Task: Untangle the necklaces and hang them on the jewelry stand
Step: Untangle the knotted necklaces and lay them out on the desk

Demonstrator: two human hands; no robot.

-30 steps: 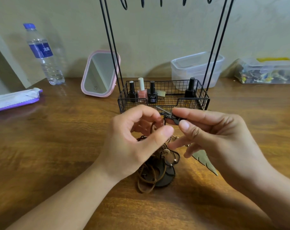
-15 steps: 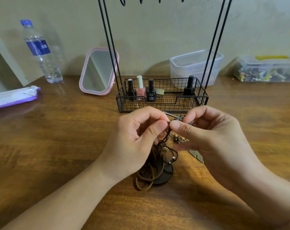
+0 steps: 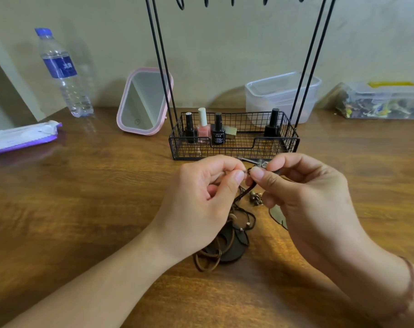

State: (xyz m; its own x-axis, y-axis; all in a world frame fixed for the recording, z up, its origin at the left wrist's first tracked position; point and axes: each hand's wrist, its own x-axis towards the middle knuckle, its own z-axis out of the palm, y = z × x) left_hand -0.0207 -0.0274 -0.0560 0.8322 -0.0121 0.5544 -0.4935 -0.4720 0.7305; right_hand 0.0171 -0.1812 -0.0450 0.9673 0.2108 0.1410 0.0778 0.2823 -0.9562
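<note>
Left hand [image 3: 201, 204] and right hand [image 3: 303, 200] pinching cords of tangled necklaces [image 3: 227, 242], heaped on table [image 3: 83, 209] before jewelry stand [image 3: 234, 143]. Best teased apart slowly, without tugging knots tighter.

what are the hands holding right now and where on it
Both hands pinch the tangled necklaces by the cords at the top of the bundle: left hand and right hand thumb to forefinger, close together. The rest hangs down to the table.
</note>
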